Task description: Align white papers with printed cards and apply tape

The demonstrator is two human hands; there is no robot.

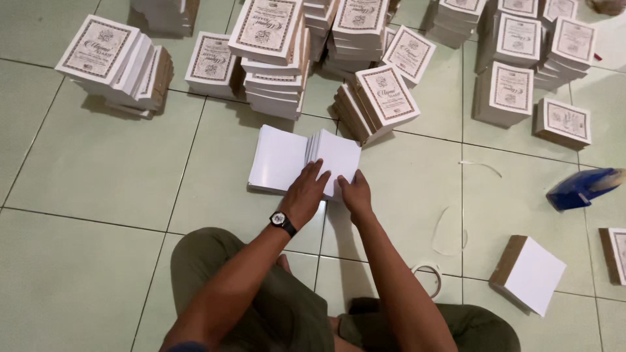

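You have plain white booklets [303, 161] on pale green floor tiles [98, 163] with dark grout lines, white covers with ornate dark borders on the stacks [267, 52] behind, and a blue tape dispenser [582, 188] at the right edge.

Blue tool [582, 188] blurred — far stacks [163, 13] cut off.

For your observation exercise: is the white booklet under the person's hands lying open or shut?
Open. The white booklet lies spread on the tiled floor, blank pages fanned at the middle, left hand and right hand pressing its right half.
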